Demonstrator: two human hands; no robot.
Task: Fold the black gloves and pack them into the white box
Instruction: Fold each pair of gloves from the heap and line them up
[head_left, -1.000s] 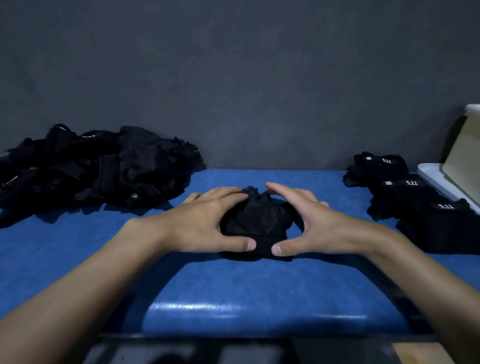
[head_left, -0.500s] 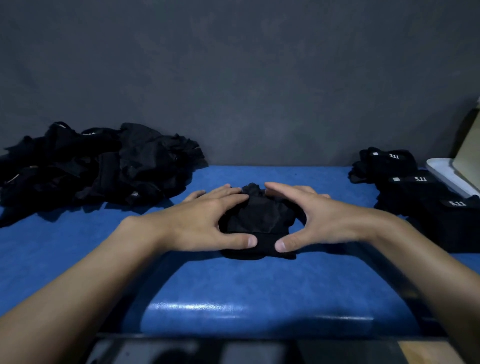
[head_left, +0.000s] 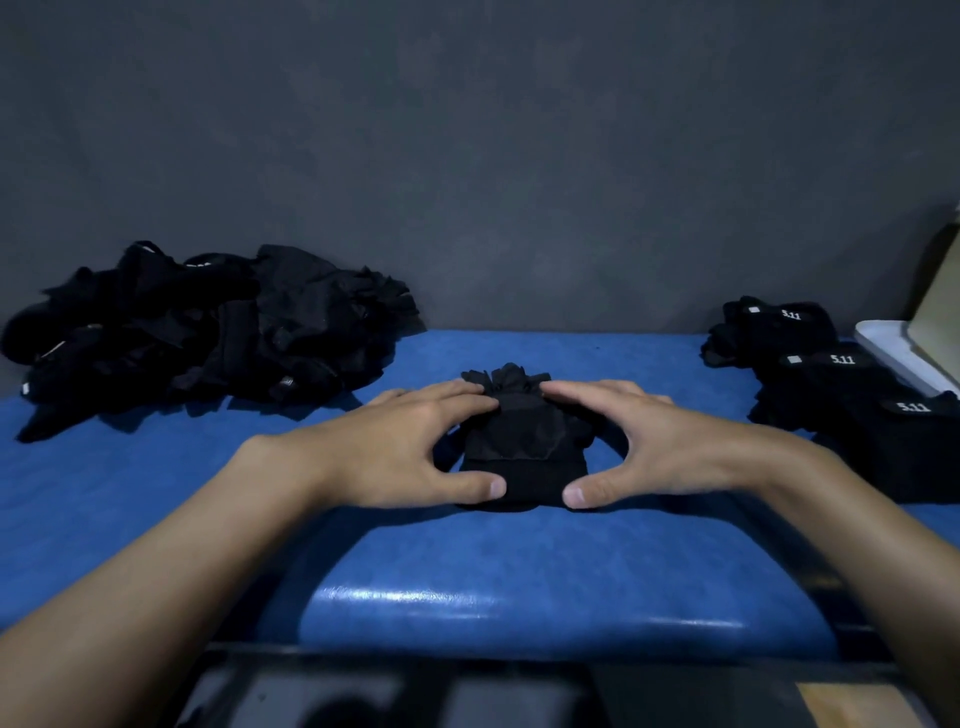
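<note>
Folded black glove (head_left: 519, 447) on the blue surface (head_left: 519, 566), framed between the left grip (head_left: 410, 447) and the right grip (head_left: 670, 441), both bare hands. Compared with half a second ago, the thumbs have drawn slightly apart and more fabric shows between them; the glove lies where it did. Both grips are wide: straight fingers press its far part, and the thumbs touch its near edge. Its long axis runs away from the person, cuff edge at the thumbs, bunched finger ends pointing to the wall. Loose glove pile (head_left: 208, 327) lies well left of the left grip; folded stack (head_left: 857, 410) and white box (head_left: 893, 353) lie right of the right grip.
</note>
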